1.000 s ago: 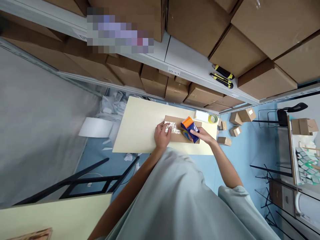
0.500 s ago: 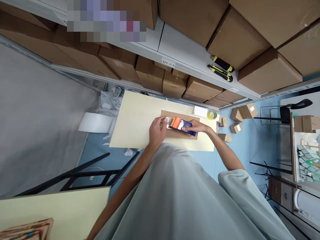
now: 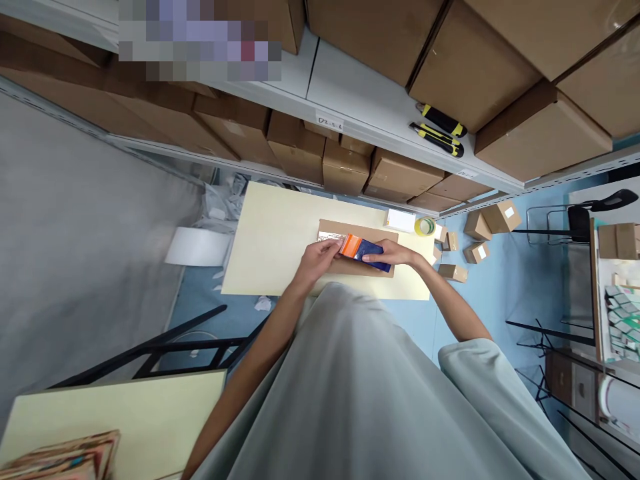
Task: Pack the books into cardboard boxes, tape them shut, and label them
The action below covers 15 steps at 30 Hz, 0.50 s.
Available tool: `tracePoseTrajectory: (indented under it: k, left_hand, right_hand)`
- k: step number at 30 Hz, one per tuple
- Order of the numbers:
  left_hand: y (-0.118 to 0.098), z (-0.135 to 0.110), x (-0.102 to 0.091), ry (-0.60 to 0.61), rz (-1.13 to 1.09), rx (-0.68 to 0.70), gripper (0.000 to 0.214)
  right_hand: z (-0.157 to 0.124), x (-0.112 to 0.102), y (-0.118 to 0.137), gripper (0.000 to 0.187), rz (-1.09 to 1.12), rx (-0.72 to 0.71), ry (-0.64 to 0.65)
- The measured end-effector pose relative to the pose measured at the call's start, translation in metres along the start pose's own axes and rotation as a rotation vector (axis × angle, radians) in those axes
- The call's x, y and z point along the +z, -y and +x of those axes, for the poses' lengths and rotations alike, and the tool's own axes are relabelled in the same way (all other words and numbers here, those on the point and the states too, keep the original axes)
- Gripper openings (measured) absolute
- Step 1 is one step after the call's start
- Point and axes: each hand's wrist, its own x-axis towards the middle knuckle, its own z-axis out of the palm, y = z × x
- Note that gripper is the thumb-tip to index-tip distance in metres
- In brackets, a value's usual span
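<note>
A flat brown cardboard box [image 3: 380, 237] lies on a pale yellow table [image 3: 275, 233], with a strip of clear shiny tape [image 3: 330, 237] on its left end. My right hand [image 3: 393, 253] grips a blue and orange tape dispenser [image 3: 363, 247] that rests on the box. My left hand [image 3: 317, 257] is at the dispenser's orange end, fingers curled and pinching at the tape there. Both forearms reach out from my grey shirt.
A white label pad [image 3: 401, 220] and a tape roll [image 3: 425, 227] sit at the table's far right. Shelves of cardboard boxes [image 3: 345, 167] stand behind, with two yellow-black cutters [image 3: 437, 130]. Small boxes [image 3: 475, 227] lie on the blue floor. A second table [image 3: 125, 413] is near left.
The dispenser went from tilted up on the box's right part to lying flat further left. My left hand moved from pressing the tape to the dispenser's orange end.
</note>
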Motion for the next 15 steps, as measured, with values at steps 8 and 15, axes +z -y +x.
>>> tracePoseTrajectory:
  k: [8, 15]
  left_hand:
    - [0.0058, 0.0062, 0.0014, -0.005, -0.018, -0.008, 0.043]
    - [0.0061, 0.0036, 0.0058, -0.085, 0.138, 0.102, 0.028]
  right_hand:
    - [-0.0040, 0.0031, -0.0050, 0.066, 0.003, -0.020, -0.003]
    - [-0.0078, 0.0049, -0.0039, 0.068, -0.053, 0.006, -0.063]
